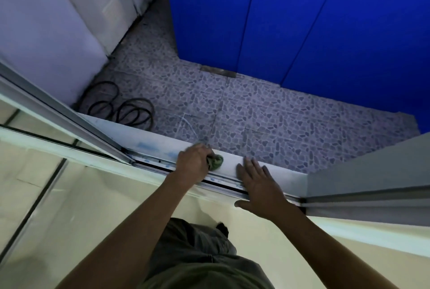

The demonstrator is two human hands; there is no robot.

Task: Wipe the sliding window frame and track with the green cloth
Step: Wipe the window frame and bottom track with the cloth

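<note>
left hand (192,164) fisted on green cloth (216,161) | right hand (258,186) spread | track (151,161) runs left-right

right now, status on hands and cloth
Left hand shut on cloth, on the track. Right hand open, flat on sill. Nothing in the way.

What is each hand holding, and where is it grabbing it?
The left hand grips the bunched green cloth by its left end, pressing it on the window track. The right hand holds nothing; it rests flat on the sill.
</note>
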